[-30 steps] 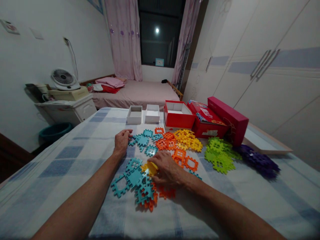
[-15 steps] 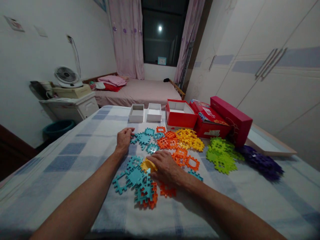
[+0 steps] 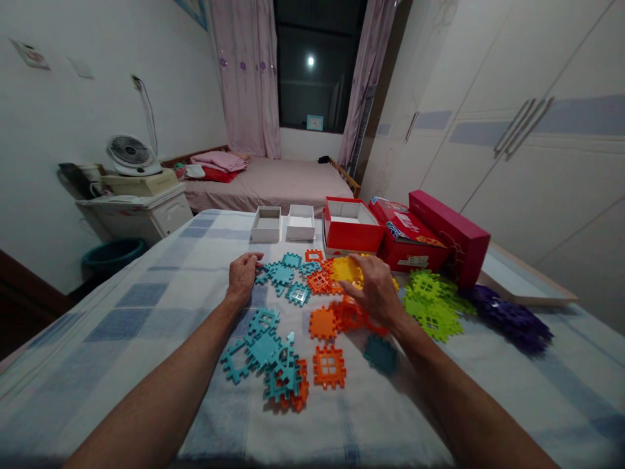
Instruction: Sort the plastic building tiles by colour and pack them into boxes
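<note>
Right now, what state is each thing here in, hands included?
Right hand: gripping a yellow piece
Left hand: beside teal pieces, grip unclear
White boxes: open-topped
White-lined red box: open
Curtains: parted
Wardrobe doors: shut
Fan: running or not, cannot tell

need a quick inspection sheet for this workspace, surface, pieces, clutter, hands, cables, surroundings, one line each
Surface: blue-and-white checked cloth, under pieces and boxes.
Pieces: notched plastic, loosely grouped by colour: teal pieces, orange pieces, lime-green pieces, dark purple pieces; some overlap.
Clutter: two small open white cardboard boxes, open red box, long magenta box.
Left hand: fingertips at the far teal group; grip unclear.
Right hand: holding yellow notched plastic piece.
Cables: thin cord on the wall above the white fan.
Surroundings: pink-covered bed, dark window, white wardrobe.
</note>
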`<state>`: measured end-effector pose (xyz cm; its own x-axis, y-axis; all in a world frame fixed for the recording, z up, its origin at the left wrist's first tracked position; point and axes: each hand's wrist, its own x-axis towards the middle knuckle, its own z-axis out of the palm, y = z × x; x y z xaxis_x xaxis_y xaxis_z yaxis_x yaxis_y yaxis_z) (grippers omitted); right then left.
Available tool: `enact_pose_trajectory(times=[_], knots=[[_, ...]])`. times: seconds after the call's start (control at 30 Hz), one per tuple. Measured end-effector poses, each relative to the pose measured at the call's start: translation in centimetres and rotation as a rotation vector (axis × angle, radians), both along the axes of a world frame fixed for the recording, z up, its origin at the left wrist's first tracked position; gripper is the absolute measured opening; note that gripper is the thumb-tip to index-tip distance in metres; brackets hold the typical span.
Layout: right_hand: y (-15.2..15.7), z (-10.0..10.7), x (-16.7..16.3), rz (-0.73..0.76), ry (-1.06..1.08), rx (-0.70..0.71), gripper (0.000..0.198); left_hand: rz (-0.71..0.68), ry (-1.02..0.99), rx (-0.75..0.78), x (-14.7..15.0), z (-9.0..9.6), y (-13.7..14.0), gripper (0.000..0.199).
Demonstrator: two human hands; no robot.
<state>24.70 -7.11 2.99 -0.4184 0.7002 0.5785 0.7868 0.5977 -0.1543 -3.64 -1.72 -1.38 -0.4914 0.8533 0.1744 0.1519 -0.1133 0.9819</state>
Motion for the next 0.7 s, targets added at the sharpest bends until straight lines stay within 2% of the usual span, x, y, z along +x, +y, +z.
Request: enact_pose_trajectory(times=[0.1,0.17,0.3,0.4,0.5,0.6,0.7], knots=[[2.2,0.3,3.3,-0.282,-0.033,0.017,0.049,-0.001,-0.002,-0.006,0.1,0.2,-0.1,0.031],[3.4,-0.2,5.0,-0.408,-0.068,-0.007,0.048,0.0,-0.001,-0.01,0.1,0.3,-0.2,0.031],[3.2,-0.1,6.4,-0.482,-0.095,-0.041,0.05,-0.001,0.01,-0.016,0.2,0.4,-0.3,0.031],[-0.2,1.7,6.5,-0.397,-0.074,-0.094,0.048,-0.004,0.017,-0.021,0.2,0.4,-0.4,0.031],[-5.4,2.8,6.3,-0.26,-0.065,-0.259,0.041,-0.003,0.02,-0.024,0.2,0.4,-0.4,0.031],[-9.8,2.2,6.1,-0.211,-0.103,-0.454,0.039,-0.002,0.019,-0.02,0.2,0.4,-0.4,0.031],[-11.7,0.4,5.9,-0.219,-0.126,-0.529,0.038,-0.005,0.018,-0.012,0.1,0.3,-0.4,0.03]])
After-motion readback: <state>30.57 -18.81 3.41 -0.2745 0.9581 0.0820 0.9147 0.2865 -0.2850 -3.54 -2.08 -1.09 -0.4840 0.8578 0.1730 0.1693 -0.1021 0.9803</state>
